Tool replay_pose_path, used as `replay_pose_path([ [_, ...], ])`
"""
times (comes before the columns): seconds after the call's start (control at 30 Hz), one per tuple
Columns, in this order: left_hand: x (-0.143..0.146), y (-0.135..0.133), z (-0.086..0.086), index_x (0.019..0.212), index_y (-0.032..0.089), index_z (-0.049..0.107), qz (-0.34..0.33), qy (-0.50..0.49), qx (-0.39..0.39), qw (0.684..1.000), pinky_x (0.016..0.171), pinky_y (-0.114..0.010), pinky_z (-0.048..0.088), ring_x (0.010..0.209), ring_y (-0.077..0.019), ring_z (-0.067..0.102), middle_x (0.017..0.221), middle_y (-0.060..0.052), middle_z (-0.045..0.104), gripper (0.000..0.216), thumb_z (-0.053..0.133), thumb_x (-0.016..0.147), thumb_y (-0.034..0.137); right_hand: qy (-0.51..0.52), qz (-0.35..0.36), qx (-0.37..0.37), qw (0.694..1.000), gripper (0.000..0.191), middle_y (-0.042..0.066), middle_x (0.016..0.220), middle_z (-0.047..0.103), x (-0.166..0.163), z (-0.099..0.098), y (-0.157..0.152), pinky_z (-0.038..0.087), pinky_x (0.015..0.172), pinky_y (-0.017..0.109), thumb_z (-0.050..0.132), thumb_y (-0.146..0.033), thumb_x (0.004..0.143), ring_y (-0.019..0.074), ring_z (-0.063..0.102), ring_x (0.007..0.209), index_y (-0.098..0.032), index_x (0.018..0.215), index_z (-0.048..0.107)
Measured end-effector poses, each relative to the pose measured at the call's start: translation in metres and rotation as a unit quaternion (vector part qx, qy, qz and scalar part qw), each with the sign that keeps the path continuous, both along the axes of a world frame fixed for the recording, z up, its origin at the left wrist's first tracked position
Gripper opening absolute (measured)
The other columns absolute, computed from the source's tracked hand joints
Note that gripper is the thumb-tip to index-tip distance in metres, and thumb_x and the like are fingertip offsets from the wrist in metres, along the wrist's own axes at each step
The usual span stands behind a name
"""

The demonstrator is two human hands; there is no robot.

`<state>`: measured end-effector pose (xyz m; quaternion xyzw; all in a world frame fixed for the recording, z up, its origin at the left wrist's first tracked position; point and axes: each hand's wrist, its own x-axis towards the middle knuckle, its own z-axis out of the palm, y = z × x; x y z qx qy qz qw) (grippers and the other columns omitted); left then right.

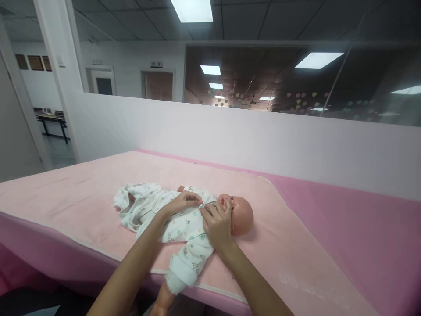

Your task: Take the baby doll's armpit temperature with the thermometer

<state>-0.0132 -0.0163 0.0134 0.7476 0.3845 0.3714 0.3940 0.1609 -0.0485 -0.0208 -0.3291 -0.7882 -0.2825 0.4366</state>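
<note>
A baby doll (241,215) lies on its back on a light pink blanket (82,197), head to the right. It wears a white printed romper (177,228). My left hand (182,202) rests on the doll's chest, fingers pinched on the romper's collar. My right hand (217,226) is closed on the same collar just below the doll's chin. One sleeved doll arm (184,267) hangs over the near edge of the bed.
The blanket covers a bed with a darker pink sheet (355,237) showing at right. A white partition wall (263,140) runs behind it, with glass above. A doorway and a table (52,120) are at far left.
</note>
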Motion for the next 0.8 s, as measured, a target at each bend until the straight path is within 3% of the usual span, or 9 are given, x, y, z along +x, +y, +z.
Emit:
replay_pose_path([
  [0.8, 0.0011, -0.0004, 0.0013, 0.082, 0.015, 0.067, 0.004, 0.006, 0.009, 1.000, 0.078, -0.031, 0.046, 0.074, -0.0166, 0.059, 0.078, -0.004, 0.067, 0.017, 0.060, 0.071, 0.027, -0.019, -0.003, -0.010, 1.000, 0.019, 0.000, 0.073, 0.061, 0.0011, -0.0006, 0.0008, 0.021, 0.097, 0.045, 0.048, -0.013, 0.082, 0.0142, 0.049, 0.074, -0.023, 0.079, 0.064],
])
